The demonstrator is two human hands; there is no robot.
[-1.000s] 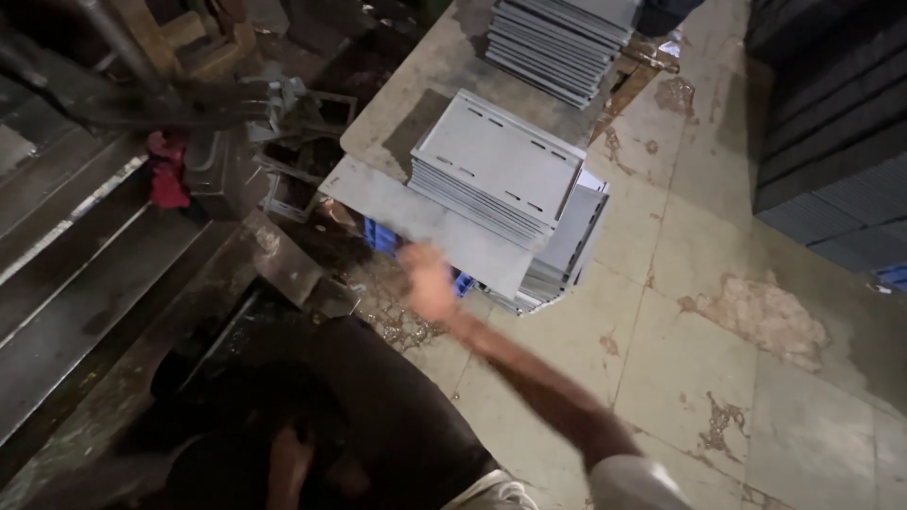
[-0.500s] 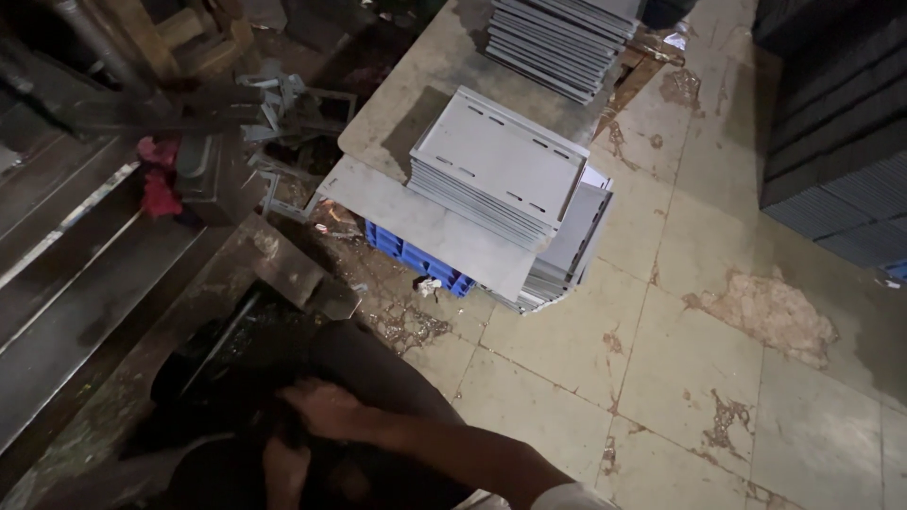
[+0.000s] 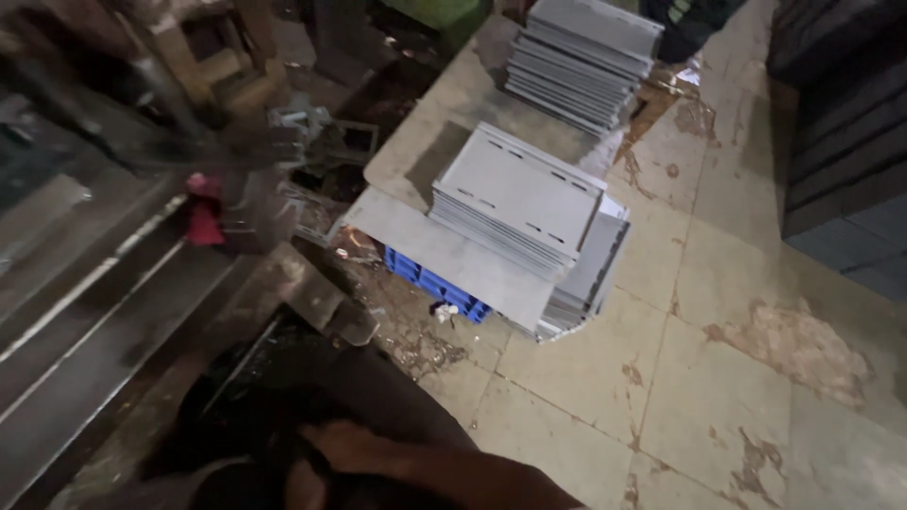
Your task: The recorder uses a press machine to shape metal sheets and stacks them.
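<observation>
The right hand (image 3: 345, 446) rests on dark cloth (image 3: 283, 416), finger state unclear; lift the nearby grey metal panels (image 3: 518, 194) squarely.

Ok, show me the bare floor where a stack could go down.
Free: the tiled floor right of the near stack of grey metal panels, up to the dark stack at the right edge. Crowded: the far panel stack, the blue crate with debris beside it, and the machine on the left.
</observation>
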